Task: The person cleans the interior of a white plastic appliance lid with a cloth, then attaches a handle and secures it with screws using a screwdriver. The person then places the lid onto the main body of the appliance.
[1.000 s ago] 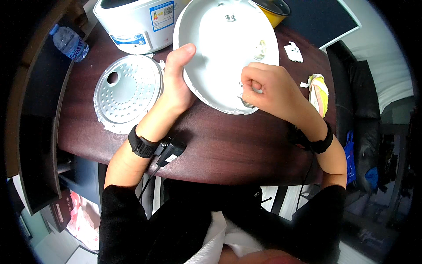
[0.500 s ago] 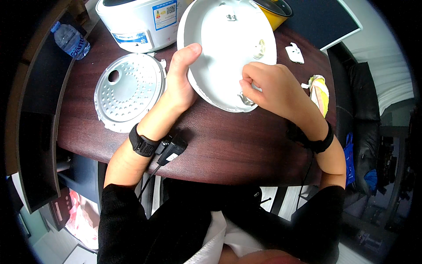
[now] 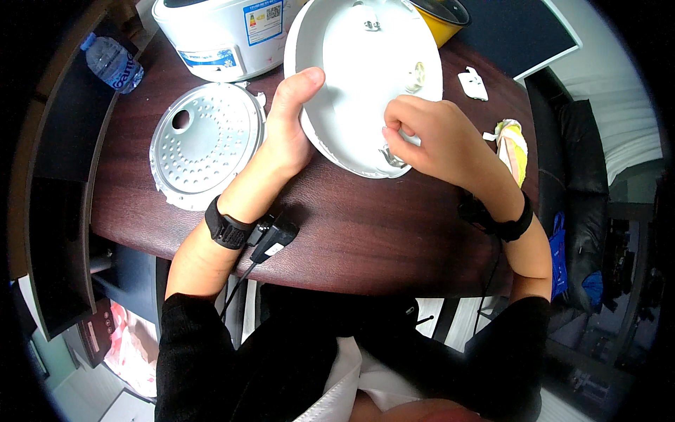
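Observation:
An oval white rice cooker lid (image 3: 355,105) is tilted up above the table with its hollow inside showing. My left hand (image 3: 290,123) grips its left rim, thumb on the near side and the other fingers hidden behind. Over the lid's lower right part, my right hand (image 3: 439,141) is closed with fingers curled together; anything inside them is hidden. Just below those fingertips shows a shiny metal piece (image 3: 391,157) at the lid's edge. To the left, a round silver inner plate (image 3: 209,144) with small dimples and one larger dark hole lies on the table.
The white rice cooker body (image 3: 218,39) stands at the back left, beside a water bottle (image 3: 114,65). Behind the lid is a yellow pot (image 3: 443,21). A small white part (image 3: 472,84) and a yellow-and-white cloth (image 3: 511,151) lie right. A black plug adapter (image 3: 274,240) sits near my left wrist.
Both hands and the lid stay almost in place. The curled fingers of my right hand have shifted very slightly.

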